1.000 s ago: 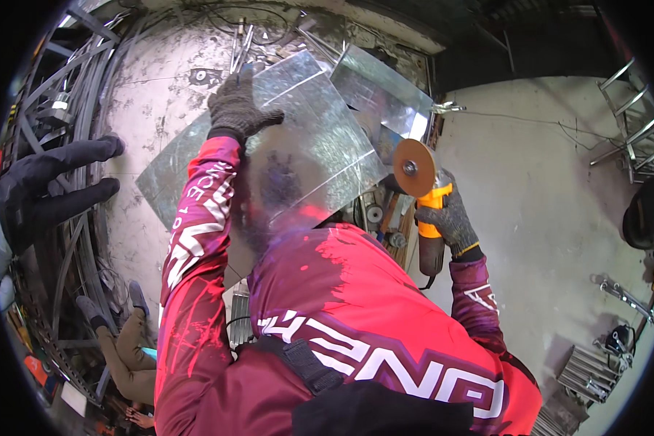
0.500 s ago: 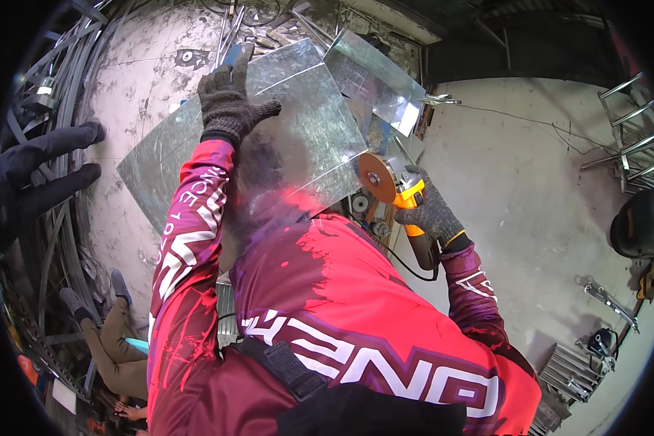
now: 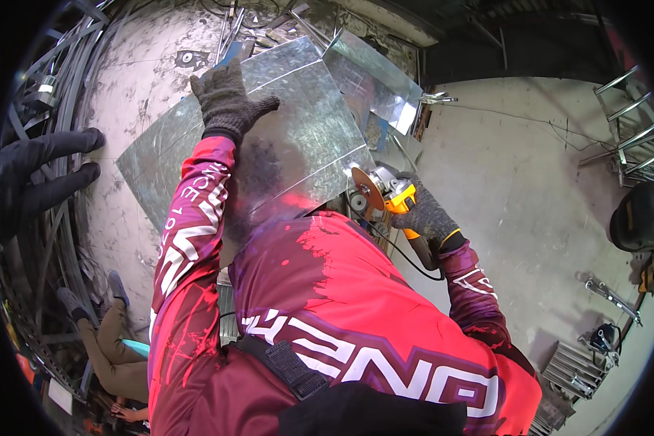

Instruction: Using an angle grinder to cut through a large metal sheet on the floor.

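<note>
My left hand [image 3: 229,103], in a dark grey knit glove, lies on a large galvanized metal sheet [image 3: 309,116] with its thumb stretched out to the right. The sheet is marked with scribed lines and reflects my red shirt along its near side. In my right hand [image 3: 430,216], gloved too, is a yellow angle grinder [image 3: 400,198] with its fingers wrapped round the body. The grinder's brown disc [image 3: 367,190] is tilted and stands close to the sheet's right corner; whether they touch I cannot tell. A black cord [image 3: 416,267] curves below the grinder.
Beyond the sheet is a smaller bent metal piece [image 3: 374,73], with loose metal strips and tools [image 3: 276,35] behind. Long metal bars [image 3: 59,160] line the left side. Another person's legs [image 3: 105,345] show at lower left, dark-trousered legs [image 3: 54,152] above. Metal frames [image 3: 636,138] stand right.
My right hand has tilted the grinder and brought it slightly left, its disc turning more edge-on near the sheet's corner. The left hand remains on the sheet, its fingers shifted slightly.
</note>
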Available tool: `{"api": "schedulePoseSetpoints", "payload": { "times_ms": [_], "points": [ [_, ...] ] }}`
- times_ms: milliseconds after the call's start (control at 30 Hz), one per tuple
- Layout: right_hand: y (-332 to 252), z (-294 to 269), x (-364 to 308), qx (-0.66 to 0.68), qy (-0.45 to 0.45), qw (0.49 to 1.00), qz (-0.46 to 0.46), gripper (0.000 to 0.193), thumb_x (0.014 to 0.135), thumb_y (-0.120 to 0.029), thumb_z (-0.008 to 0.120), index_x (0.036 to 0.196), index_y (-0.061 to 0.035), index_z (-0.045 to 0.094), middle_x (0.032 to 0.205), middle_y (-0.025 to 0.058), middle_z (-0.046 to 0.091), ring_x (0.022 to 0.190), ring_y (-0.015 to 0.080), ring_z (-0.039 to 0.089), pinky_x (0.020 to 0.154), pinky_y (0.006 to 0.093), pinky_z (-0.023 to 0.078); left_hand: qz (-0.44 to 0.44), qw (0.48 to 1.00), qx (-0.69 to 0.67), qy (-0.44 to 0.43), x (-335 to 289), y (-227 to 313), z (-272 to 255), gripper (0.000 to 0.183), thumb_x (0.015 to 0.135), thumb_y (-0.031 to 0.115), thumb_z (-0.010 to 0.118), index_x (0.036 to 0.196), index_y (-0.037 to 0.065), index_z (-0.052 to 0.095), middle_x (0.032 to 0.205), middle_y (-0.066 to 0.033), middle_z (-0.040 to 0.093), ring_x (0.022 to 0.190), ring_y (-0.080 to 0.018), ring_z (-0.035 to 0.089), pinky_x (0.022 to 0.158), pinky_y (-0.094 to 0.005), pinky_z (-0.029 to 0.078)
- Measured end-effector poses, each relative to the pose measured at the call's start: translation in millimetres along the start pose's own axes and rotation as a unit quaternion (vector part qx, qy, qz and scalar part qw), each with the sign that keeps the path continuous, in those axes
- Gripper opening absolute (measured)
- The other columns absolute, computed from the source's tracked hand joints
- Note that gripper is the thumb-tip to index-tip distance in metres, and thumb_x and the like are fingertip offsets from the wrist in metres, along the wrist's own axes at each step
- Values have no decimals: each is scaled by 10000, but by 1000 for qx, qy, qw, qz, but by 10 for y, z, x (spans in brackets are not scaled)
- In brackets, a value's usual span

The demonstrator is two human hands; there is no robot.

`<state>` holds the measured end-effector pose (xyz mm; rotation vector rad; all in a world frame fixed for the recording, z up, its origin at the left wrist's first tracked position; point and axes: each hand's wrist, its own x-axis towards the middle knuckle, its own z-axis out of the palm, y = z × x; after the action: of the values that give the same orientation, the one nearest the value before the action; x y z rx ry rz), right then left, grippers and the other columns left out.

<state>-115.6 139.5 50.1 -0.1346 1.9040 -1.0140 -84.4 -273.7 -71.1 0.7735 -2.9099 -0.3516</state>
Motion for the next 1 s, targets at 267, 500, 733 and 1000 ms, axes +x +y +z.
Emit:
{"api": "schedulePoseSetpoints", "payload": {
  "times_ms": [267,500,733,1000],
  "points": [
    [38,15,-3,9,13,1000,3,924,650,-28,870,1456,-93,424,1256,65,585,1144,204,572,990,353,499,-7,999,3,33,-38,3,6,1154,640,719,800,1556,165,369,1423,-177,525,1381,-342,451,1199,-639,168],
    [54,-13,18,-54,17,997,42,941,651,-31,876,1466,-99,411,1275,71,585,1164,211,570,1004,354,495,-8,999,24,34,-26,3,35,1163,653,756,776,1555,146,365,1436,-181,513,1398,-340,437,1205,-641,152],
    [48,-12,25,-49,4,999,9,958,653,-35,877,1484,-87,403,1287,74,583,1169,213,569,1017,354,490,-9,1000,21,11,-28,22,-11,1262,613,852,735,1582,143,345,1460,-183,492,1423,-335,399,1213,-651,114],
    [-21,26,5,-19,4,1000,-2,972,634,-54,889,1479,-90,409,1271,72,583,1158,214,573,1003,362,498,-8,1000,16,20,-41,12,4,1271,618,841,742,1599,152,321,1469,-182,492,1425,-334,408,1214,-649,121]
  ]
}}
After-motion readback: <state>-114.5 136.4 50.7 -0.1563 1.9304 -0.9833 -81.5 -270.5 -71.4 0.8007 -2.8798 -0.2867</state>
